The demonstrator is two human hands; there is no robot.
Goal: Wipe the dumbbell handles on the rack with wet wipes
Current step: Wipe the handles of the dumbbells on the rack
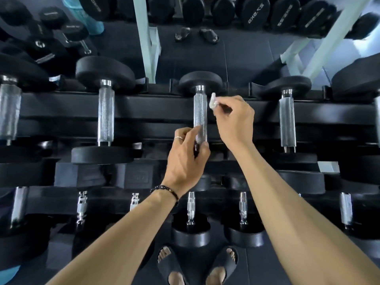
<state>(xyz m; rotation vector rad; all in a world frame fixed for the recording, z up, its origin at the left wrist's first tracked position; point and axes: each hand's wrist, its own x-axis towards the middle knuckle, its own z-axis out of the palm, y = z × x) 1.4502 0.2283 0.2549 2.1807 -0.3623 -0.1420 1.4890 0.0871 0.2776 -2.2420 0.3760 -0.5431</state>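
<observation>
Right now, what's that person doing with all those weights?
A person is cleaning dumbbells on a rack. The left hand grips the near end of one dumbbell's metal handle to steady it. The right hand pinches a small white wet wipe right beside the far end of that handle. More dumbbells sit on either side and on the row below.

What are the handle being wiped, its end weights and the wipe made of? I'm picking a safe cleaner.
Handle: bright metal, likely chromed steel, with knurled texture. End weight: matte black, probably rubber-coated. Wipe: small crumpled white, seemingly nonwoven fabric.
</observation>
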